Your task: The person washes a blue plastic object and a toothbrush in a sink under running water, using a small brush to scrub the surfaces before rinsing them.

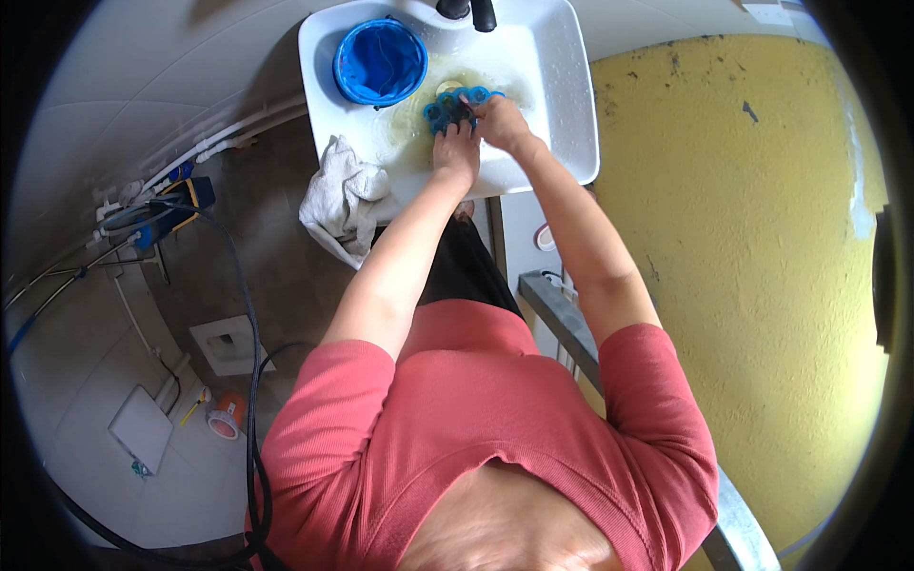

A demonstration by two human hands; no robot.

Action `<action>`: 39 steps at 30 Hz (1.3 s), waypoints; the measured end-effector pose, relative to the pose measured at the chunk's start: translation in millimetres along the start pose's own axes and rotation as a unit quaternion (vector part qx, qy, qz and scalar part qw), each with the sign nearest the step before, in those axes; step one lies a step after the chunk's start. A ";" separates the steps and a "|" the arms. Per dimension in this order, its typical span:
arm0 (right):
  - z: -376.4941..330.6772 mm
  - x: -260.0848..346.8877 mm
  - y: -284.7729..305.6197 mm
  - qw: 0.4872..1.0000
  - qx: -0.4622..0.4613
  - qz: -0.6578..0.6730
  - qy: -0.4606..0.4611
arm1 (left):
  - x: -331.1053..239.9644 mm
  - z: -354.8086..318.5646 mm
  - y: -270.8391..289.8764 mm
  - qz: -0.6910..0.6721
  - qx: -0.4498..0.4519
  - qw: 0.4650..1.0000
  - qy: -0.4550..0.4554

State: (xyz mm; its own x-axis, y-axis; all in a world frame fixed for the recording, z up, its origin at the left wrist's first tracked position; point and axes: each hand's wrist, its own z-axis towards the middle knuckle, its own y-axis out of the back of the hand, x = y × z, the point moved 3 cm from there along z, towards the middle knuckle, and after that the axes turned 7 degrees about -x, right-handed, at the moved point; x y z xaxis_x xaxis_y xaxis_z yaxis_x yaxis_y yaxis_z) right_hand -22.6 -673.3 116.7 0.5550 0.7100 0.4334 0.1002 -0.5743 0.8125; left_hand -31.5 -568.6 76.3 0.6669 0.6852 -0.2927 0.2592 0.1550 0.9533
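In the white sink (443, 172) I have a blue piece made up of several round, cup-like rings (434, 113), its kind too small to tell. My left hand (457, 152) grips its near edge with the fingers bent over it. My right hand (502, 122) is closed at its right side, thumb and fingers pressed together over the rings. Whatever those fingers pinch is hidden. Cloudy, yellowish water lies around the piece. To the left, inside the sink, stands a round blue bucket (381, 62).
A dark tap (466, 11) rises at the sink's far edge. A whitish towel (343, 195) hangs over the near left corner. Pipes (224, 140) run along the left wall, and a black hose (249, 314) hangs at my left. A metal rail (562, 319) is at my right.
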 end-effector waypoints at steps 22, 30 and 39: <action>-9.7 -13.0 -0.9 0.976 -0.019 0.174 -0.133 | 5.8 -4.1 39.1 -0.169 0.101 0.979 0.047; -24.2 -28.2 4.0 0.986 -0.120 -0.097 0.057 | 25.2 5.4 10.0 -0.112 0.088 0.989 -0.037; -47.3 -34.6 56.4 0.986 -0.049 -0.159 0.025 | 39.7 21.4 40.3 -0.056 0.115 0.977 -0.171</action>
State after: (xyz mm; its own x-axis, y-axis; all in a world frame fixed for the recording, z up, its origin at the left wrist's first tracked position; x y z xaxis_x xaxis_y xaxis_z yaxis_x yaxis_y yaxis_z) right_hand -75.3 -711.0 165.9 0.4663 0.8688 0.1666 0.1816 -0.2783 0.9432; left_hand 20.4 -550.4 101.5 0.8090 0.3900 -0.4399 0.4687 0.0239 0.8831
